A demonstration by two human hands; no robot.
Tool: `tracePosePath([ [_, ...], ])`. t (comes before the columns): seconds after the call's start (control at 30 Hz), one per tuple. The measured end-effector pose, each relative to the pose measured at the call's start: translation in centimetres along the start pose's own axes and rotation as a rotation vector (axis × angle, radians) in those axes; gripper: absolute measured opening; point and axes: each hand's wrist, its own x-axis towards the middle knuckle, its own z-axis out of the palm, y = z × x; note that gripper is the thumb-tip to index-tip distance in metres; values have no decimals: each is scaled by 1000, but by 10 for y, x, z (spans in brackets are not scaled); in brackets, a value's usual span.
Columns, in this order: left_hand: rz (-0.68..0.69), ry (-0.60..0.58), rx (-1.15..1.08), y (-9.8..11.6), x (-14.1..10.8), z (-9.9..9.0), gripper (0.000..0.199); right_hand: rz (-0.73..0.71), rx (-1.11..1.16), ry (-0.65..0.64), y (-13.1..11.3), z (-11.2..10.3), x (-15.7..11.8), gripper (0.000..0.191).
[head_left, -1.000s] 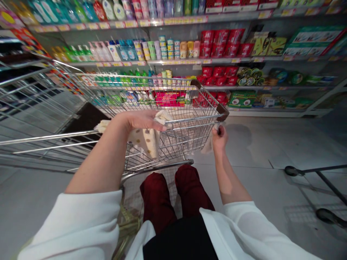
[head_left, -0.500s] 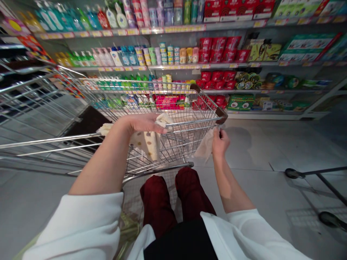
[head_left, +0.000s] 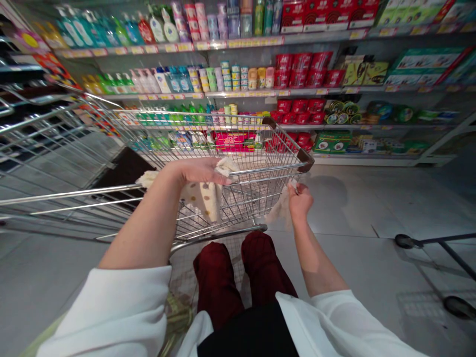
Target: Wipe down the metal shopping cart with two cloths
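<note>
My left hand (head_left: 203,172) is closed over the upper side rail of a metal shopping cart (head_left: 260,184). Bunched under it is a cream cloth with brown spots (head_left: 208,198), which hangs down the cart's side. Part of this cloth also shows left of my wrist, draped on the rail. Near the cart's brown corner piece (head_left: 305,160), my right hand (head_left: 300,202) pinches a thin whitish cloth (head_left: 279,207). That cloth dangles beside the wire basket and is slightly blurred. Most of my left fingertips are hidden behind the rail and the spotted cloth.
Shelves (head_left: 238,92) of bottles, red tubs and boxes run behind the cart. At right, a dark wheeled frame (head_left: 446,240) stands on the grey floor (head_left: 357,208). My dark red trouser legs (head_left: 215,277) are close to the cart's lower bar.
My right hand has moved slightly down and left, away from the cart's corner, and the whitish cloth hangs narrower. My left hand stays on the rail with the spotted cloth.
</note>
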Motion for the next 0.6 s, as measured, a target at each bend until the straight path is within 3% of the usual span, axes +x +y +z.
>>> tracePosePath([
  [0.1,-15,-1,10,0,0,-1,49,-84,18,30,-17,-3,0,42],
  [0.2,-8,14,28,0,0,-2,50,-156,-29,-29,-25,3,0,42],
  [0.33,-1,24,32,0,0,-2,51,-98,-174,-104,-14,14,-10,40],
  [0.47,-4,33,33,1,0,-1,53,-101,-173,-151,-1,13,-19,38],
  [0.6,-8,32,28,2,0,0,52,-106,-126,-87,-16,3,-14,39],
])
